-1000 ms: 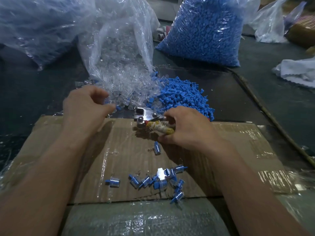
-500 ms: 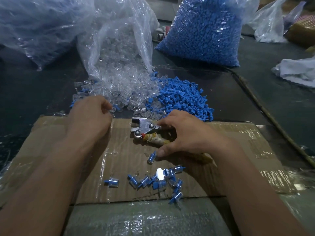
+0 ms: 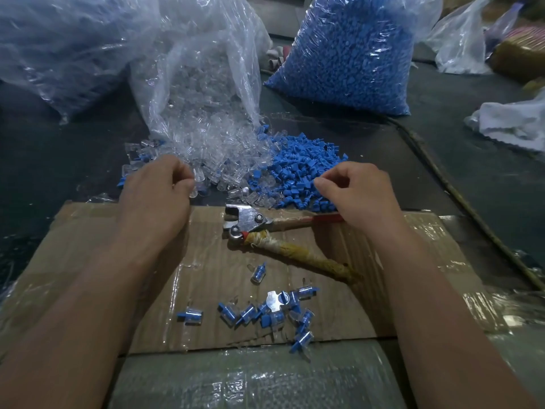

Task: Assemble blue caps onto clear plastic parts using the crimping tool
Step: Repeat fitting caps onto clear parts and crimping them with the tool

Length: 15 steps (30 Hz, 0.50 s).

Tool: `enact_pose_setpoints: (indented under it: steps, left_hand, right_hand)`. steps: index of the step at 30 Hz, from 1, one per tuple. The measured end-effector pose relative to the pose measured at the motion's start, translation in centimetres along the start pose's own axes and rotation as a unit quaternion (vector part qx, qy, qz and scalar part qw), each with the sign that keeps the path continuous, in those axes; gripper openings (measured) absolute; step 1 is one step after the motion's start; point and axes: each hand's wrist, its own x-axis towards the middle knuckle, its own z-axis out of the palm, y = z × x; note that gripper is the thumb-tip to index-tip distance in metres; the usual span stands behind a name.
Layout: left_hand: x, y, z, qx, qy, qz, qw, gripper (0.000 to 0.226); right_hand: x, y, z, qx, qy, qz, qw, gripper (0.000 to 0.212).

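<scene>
You are curling your left hand (image 3: pixel 156 199) over the clear plastic parts (image 3: pixel 212 149) and right hand (image 3: pixel 362 196) over the blue caps (image 3: pixel 298 169), fingers (image 3: pixel 336 174) pinching I cannot tell what, crimping tool (image 3: pixel 250 221) lying at the far edge of the cardboard (image 3: pixel 206 276).

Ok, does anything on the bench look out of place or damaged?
One thing: a flat shiny metal piece lies among the finished parts on the cardboard. The crimping tool has a frayed, yellowed wrap on one handle.

Crimping tool (image 3: pixel 250 222) flat on cardboard (image 3: pixel 206 276), metal head left, handles splayed right; blue caps (image 3: pixel 298 169) heaped beyond, touching spilled clear plastic parts (image 3: pixel 212 149); capped pieces (image 3: pixel 265 312) scattered nearer
</scene>
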Motion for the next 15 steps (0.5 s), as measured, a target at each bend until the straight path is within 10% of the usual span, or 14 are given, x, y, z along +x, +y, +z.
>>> enact_pose_setpoints:
  steps: [15]
  left_hand:
    - [-0.8, 0.9, -0.1, -0.034, -0.043, 0.029, 0.998, 0.023]
  right_hand:
    - [0.2, -0.5, 2.6, -0.127, -0.066, -0.002, 0.99, 0.026]
